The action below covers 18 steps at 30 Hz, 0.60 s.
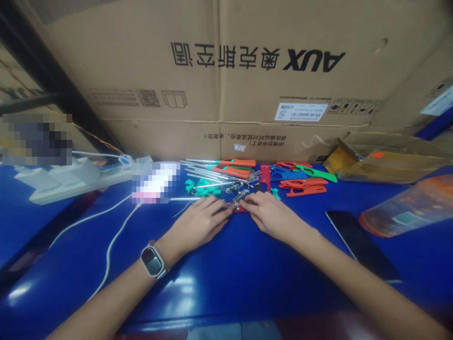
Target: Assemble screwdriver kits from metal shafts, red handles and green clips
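On the blue table, my left hand [203,221] and my right hand [271,215] meet at a red lighter shell [240,208] with small metal parts in it. Fingers of both hands are pinched on it from either side. A metal tube [184,199] sticks out to the left beyond my left hand. Just behind lie a red handle half [264,177], teal plastic pieces [205,186] and a heap of metal tubes [226,177] with thin wires. Two orange lighters [233,171] rest at the back. Right of them are orange shell halves [304,186], a blue shell [288,174] and a green one [314,173].
A big cardboard box [219,80] walls off the back. At left are a lit phone [155,182] with white cables and a power strip [85,182]. A dark phone [361,245], a plastic jar [410,208] and an open carton [385,156] occupy the right.
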{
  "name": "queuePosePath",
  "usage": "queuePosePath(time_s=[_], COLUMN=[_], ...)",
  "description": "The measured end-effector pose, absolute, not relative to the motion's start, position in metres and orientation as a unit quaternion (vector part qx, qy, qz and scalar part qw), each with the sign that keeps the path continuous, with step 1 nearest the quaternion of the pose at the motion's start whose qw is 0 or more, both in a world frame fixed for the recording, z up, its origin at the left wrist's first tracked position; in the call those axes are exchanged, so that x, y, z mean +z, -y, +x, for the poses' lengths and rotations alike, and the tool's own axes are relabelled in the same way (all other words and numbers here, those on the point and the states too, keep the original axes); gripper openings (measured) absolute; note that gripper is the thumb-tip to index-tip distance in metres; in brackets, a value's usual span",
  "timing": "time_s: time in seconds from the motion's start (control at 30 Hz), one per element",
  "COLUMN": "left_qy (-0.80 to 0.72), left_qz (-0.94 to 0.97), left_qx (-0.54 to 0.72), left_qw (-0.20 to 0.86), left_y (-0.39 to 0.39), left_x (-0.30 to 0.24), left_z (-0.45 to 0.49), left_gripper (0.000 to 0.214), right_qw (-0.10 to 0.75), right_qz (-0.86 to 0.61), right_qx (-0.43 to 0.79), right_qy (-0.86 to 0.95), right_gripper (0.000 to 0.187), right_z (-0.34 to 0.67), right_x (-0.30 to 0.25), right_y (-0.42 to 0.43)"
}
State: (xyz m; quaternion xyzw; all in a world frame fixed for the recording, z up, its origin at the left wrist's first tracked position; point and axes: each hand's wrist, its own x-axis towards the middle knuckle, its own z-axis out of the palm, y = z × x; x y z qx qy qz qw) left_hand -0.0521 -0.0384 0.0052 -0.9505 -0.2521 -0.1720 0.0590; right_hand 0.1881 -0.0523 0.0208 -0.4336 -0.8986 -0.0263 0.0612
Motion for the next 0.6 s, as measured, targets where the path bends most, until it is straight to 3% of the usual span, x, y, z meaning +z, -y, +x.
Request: queuePosePath(time_s=[0.13,0.43,0.6], left_qy=[0.253,0.286,0.285], left_qz=[-0.953,-0.948,-0.938], left_qx=[-0.158,-0.141,-0.195], left_qw=[0.060,0.024,-0.039], left_y=[0.038,0.035,0.036], left_x=[0.003,0.007,0.014], left_z=[-0.049,-0.055,-0.061], left_gripper=[0.024,0.015,0.008], right_qw=[0.043,0.124,0.139], right_qz=[-0.433,-0.427,-0.442], right_qx=[-0.052,0.024,0.051], right_qy=[0.899,0.895,0.885], right_gripper=[0.037,0.036,0.033], right_z=[0.183,0.177,0.178], right_x=[0.020,0.013,0.019], right_y=[0.061,0.055,0.054])
